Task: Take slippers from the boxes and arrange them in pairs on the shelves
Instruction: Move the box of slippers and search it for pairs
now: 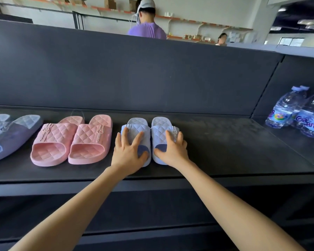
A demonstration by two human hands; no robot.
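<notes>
Two small light-blue quilted slippers stand side by side on the black shelf (pixel 225 142), toes pointing away from me. My left hand (pixel 128 153) lies on the left slipper (pixel 137 126), fingers spread over its strap and thumb at the heel. My right hand (pixel 173 148) grips the right slipper (pixel 160 127) the same way. To their left stands a pink quilted pair (pixel 72 140), its two slippers touching. At the far left lies a larger blue-purple pair (pixel 11 131), cut off by the frame edge.
Several shrink-wrapped water bottles (pixel 297 113) stand at the shelf's right end. A dark back panel (pixel 134 73) rises behind the shelf. Beyond it a person in a purple shirt (pixel 147 29) stands facing away. A lower shelf (pixel 134 214) lies below.
</notes>
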